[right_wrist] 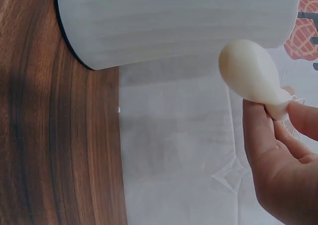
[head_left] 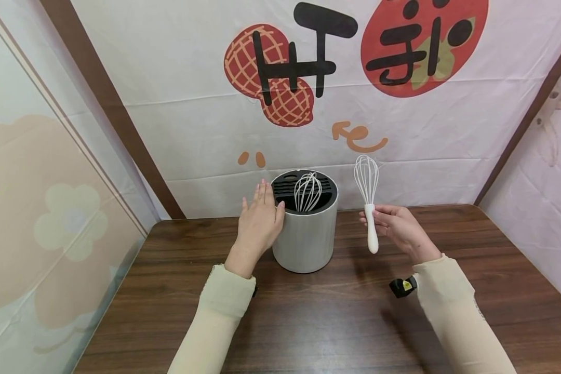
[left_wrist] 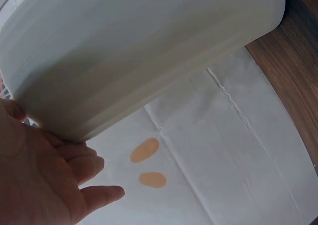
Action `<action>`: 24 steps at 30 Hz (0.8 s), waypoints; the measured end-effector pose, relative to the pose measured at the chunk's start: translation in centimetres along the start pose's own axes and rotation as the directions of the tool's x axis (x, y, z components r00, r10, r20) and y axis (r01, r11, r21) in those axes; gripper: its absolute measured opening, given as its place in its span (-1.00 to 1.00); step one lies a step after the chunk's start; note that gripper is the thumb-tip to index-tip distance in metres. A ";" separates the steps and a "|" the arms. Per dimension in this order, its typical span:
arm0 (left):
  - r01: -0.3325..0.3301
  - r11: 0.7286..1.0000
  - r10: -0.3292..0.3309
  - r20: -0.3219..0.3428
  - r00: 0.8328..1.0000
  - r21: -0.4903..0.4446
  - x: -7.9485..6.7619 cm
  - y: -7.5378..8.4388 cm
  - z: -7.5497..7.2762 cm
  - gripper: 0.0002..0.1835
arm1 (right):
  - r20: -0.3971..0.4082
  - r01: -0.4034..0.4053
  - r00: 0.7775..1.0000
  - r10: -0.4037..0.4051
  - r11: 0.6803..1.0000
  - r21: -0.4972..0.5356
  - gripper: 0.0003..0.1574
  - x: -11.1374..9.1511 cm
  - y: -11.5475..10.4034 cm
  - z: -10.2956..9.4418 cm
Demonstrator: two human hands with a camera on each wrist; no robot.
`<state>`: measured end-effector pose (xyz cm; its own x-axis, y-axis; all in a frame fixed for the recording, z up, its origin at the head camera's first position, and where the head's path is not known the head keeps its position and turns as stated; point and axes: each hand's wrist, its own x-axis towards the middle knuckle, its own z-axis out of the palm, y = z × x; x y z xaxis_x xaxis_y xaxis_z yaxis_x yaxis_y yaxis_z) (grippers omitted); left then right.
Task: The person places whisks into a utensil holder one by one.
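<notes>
A white ribbed utensil holder (head_left: 304, 241) with a black slotted top (head_left: 285, 189) stands near the table's back edge. The wire head of one whisk (head_left: 308, 193) pokes up from its front compartment; that whisk's lower part is hidden inside. My left hand (head_left: 259, 221) rests against the holder's left rim, fingers extended, and the left wrist view shows its fingertips at the holder wall (left_wrist: 149, 51). To the right of the holder, my right hand (head_left: 402, 228) pinches a second white whisk (head_left: 372, 234) by its handle, wires upward. The handle's rounded end (right_wrist: 251, 71) faces the right wrist camera.
The dark wooden table (head_left: 308, 322) runs back to a white printed cloth (head_left: 191, 114) hanging close behind the holder. More cloth hangs at the left and right sides. A small black device (head_left: 402, 286) with a yellow label is at the right wrist.
</notes>
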<state>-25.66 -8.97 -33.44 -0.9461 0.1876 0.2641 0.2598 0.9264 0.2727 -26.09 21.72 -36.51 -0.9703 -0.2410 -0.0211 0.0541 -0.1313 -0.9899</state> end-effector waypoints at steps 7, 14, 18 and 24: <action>0.003 1.000 -0.003 0.009 1.000 -0.005 0.0 -0.1 0.1 -0.35 | 0.008 0.002 1.000 -0.002 1.000 0.017 -0.45 -0.1 -0.5 0.3; 0.006 1.000 -0.006 0.013 1.000 -0.002 0.1 -0.1 0.0 -0.34 | 0.024 0.025 0.999 -0.025 1.000 0.016 -0.47 -0.1 -0.9 0.8; 0.005 1.000 -0.005 0.006 1.000 -0.005 0.1 -0.1 0.1 -0.35 | 0.042 0.035 0.998 -0.036 0.999 0.010 -0.44 -0.1 -1.2 1.0; 0.004 1.000 -0.004 0.007 1.000 -0.013 0.1 -0.1 0.1 -0.35 | 0.045 0.041 0.998 -0.042 0.998 0.038 -0.44 0.0 -1.7 1.4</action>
<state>-25.81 -9.03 -33.52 -0.9484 0.1862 0.2565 0.2585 0.9227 0.2859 -25.86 20.59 -34.60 -0.9600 -0.2785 0.0273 0.0235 -0.1773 -0.9839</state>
